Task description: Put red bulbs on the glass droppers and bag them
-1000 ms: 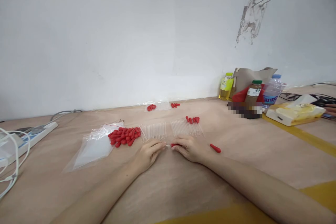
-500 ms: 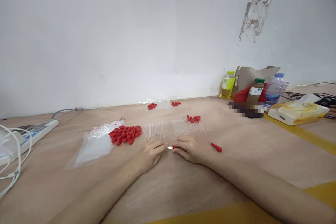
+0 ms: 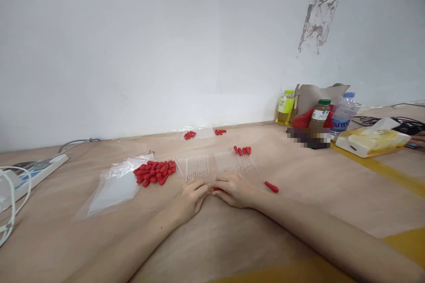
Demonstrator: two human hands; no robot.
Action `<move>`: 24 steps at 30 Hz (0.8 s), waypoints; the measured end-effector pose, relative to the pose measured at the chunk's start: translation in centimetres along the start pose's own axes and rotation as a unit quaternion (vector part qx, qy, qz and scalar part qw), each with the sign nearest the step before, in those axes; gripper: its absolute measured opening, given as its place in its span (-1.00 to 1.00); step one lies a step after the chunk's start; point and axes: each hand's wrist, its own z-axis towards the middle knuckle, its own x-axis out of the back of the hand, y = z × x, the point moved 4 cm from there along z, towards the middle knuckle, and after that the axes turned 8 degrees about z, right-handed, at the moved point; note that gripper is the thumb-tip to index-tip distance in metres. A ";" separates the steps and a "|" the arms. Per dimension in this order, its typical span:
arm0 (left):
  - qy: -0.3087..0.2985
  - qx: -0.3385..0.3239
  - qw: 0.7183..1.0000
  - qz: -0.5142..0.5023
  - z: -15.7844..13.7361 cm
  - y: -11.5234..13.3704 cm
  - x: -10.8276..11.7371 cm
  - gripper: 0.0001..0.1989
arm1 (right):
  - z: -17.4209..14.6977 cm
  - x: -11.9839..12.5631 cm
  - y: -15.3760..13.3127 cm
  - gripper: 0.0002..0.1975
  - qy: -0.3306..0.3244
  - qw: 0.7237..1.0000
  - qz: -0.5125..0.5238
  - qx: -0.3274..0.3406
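Observation:
My right hand [image 3: 232, 191] is closed on a red rubber dropper bulb [image 3: 216, 189], whose end shows between the fingers. My left hand [image 3: 192, 196] meets it fingertip to fingertip, pinching a glass dropper tube that is now covered by the fingers. Behind my hands lie a row of clear glass tubes [image 3: 192, 166] and a second row [image 3: 224, 160], with several red-capped droppers [image 3: 242, 151] at its right end. A heap of red bulbs [image 3: 154, 172] is left of the tubes. One loose red bulb [image 3: 271, 186] rests beyond my right wrist.
Clear zip bags [image 3: 114, 190] lie left of the heap. Bagged red bulbs [image 3: 190, 135] sit by the wall. A power strip [image 3: 36, 181] with white cables is far left. At right stand a yellow drink bottle [image 3: 284, 108], a brown bottle [image 3: 319, 117], a water bottle [image 3: 342, 112] and a tissue pack [image 3: 372, 141].
My hands have come closer together, and the short length of glass tube that showed between them is now hidden. The whole view has shifted slightly.

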 end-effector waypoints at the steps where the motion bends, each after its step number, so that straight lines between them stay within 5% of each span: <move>1: 0.001 0.003 1.000 -0.007 0.0 0.0 0.0 -0.79 | 0.1 0.0 0.0 -0.79 -0.001 1.000 -0.001 0.001; 4: 0.018 0.034 0.998 -0.046 0.2 -0.1 0.2 -0.80 | 0.3 0.5 0.3 -0.82 0.010 0.999 0.048 -0.013; 7: 0.054 0.086 0.989 -0.103 0.3 -0.2 0.7 -0.82 | 0.6 1.0 1.2 -0.84 0.072 0.967 0.216 -0.116; 12: 0.053 0.108 0.983 -0.140 0.2 -0.2 1.0 -0.70 | 0.5 0.3 4.0 -0.63 0.235 0.793 0.492 -0.271; 17: 0.036 0.104 0.986 -0.127 0.2 -0.3 0.8 -0.73 | -0.4 1.5 7.5 -0.55 0.319 0.697 0.546 -0.338; 20: 0.014 0.104 0.988 -0.115 0.3 -0.3 0.6 -0.76 | -1.5 3.7 10.1 -0.56 0.337 0.692 0.497 -0.401; 24: -0.001 0.099 0.987 -0.123 0.4 -0.2 0.7 -0.82 | -3.6 6.0 14.2 -0.62 0.254 0.759 0.343 -0.491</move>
